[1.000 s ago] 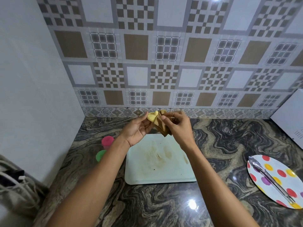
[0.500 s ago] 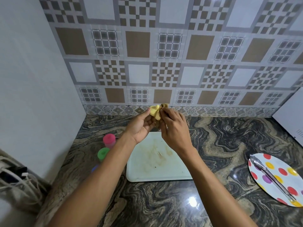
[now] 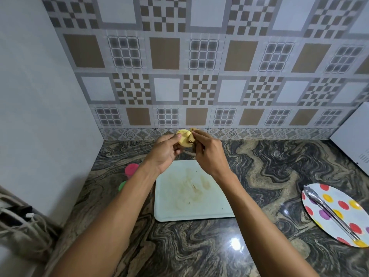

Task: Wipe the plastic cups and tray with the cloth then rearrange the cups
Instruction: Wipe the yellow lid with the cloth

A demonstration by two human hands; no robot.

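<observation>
Holding a small yellow plastic cup (image 3: pixel 183 139) up above the far edge of the counter (image 3: pixel 259 166), the left hand (image 3: pixel 164 151) has its grip closed round the cup's left side, thumb and fingertips on the rim area. Right hand (image 3: pixel 208 154) is pinched shut on a brownish cloth (image 3: pixel 192 136), pressed vs. the cup's right side; cloth and cup touch, and part of the cloth is tucked at the cup mouth. Both hands sit just in front of the patterned tile backsplash (image 3: pixel 199 76), w/ forearms reaching in from the near edge.

Below the hands a pale tray (image 3: pixel 191 206) lies flat on the counter, approx. mid-counter, nothing on it but brownish stains across its middle. Left of the tray, near the counter's left edge by the plain white wall (image 3: pixel 40 116), a pink cup (image 3: pixel 131 169) and a green cup (image 3: pixel 122 185) sit close together, green one nearer the front and partly hidden by the left forearm; can't tell whether they stand upright or upside down.

Toward the counter's right edge, well apart from the tray, a polka-dot plate (image 3: pixel 339 198) carries metal tongs (image 3: pixel 329 211) lying diagonally across it. A white appliance (image 3: pixel 353 136) shows at the far right corner. Tangled cables and fabric (image 3: pixel 22 222) sit off the left front corner.
</observation>
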